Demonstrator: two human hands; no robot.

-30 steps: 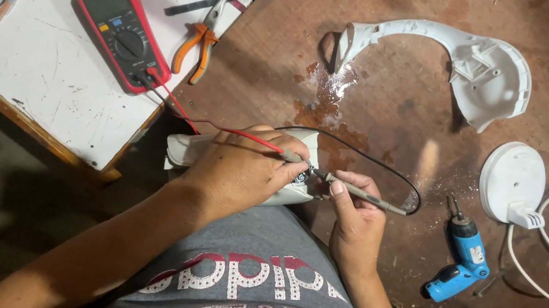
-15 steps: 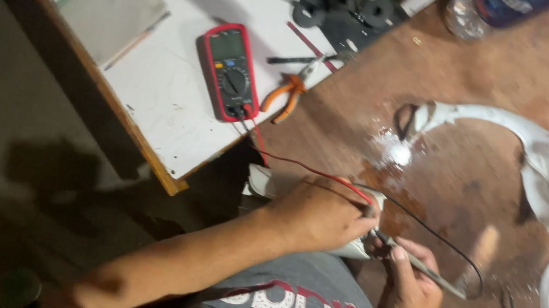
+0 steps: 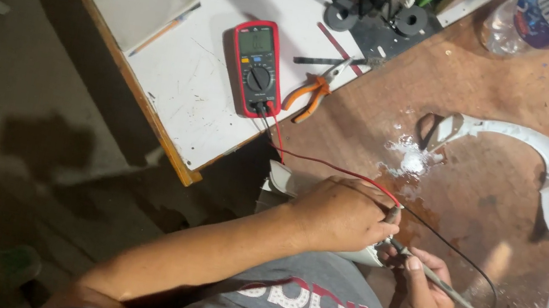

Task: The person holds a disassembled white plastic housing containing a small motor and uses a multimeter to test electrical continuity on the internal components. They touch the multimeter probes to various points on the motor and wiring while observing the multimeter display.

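A left hand [image 3: 342, 214] pinches a red probe and a right hand [image 3: 422, 301] grips a black probe [image 3: 442, 286], tips meeting on a white part [image 3: 285, 182] at the table edge. Both leads run to a red multimeter [image 3: 257, 66], its screen facing the person for reading.

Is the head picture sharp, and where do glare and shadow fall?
Head view: mostly sharp; glare whitens the powder patch and wet brown bench; floor at left lies dark; left hand and right hand evenly lit, multimeter clear.
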